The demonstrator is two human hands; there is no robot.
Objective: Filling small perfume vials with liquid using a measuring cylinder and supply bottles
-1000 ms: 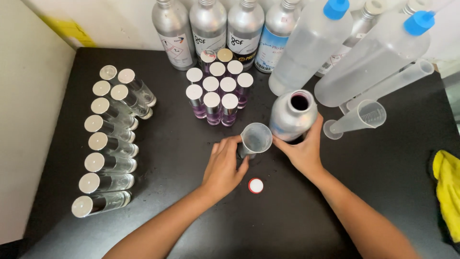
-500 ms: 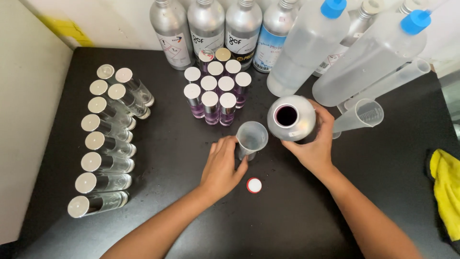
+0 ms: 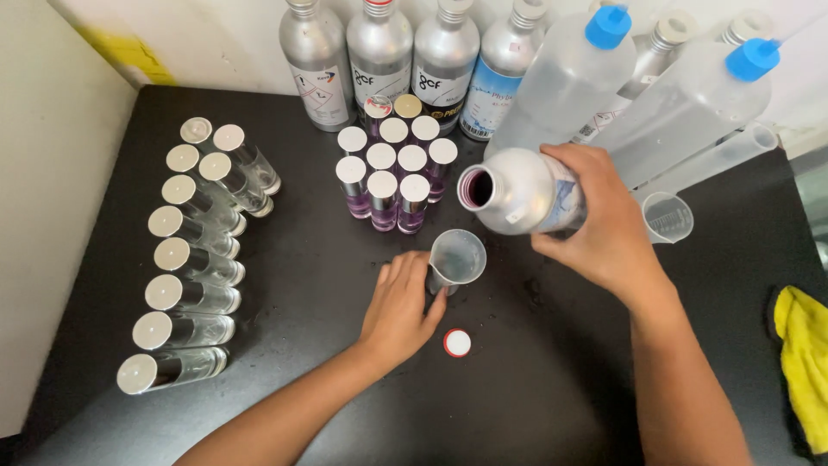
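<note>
My right hand (image 3: 599, 220) grips an open silver aluminium bottle (image 3: 516, 192), lifted and tilted with its mouth pointing left, just above a small clear plastic measuring cup (image 3: 456, 259). My left hand (image 3: 398, 304) holds the base of that cup, which stands on the black table (image 3: 552, 380). A white cap with a red rim (image 3: 457, 343) lies on the table just right of my left hand.
Several capped vials of purple liquid (image 3: 392, 173) stand behind the cup. Clear vials with silver caps (image 3: 194, 255) form rows at the left. Silver bottles (image 3: 379, 56) and big plastic bottles with blue caps (image 3: 690, 108) line the back; a small beaker (image 3: 667, 216) and a yellow cloth (image 3: 802, 345) are at the right.
My right hand has lifted the silver bottle off the table and tipped it leftward over the cup. My left hand has stayed on the cup.
</note>
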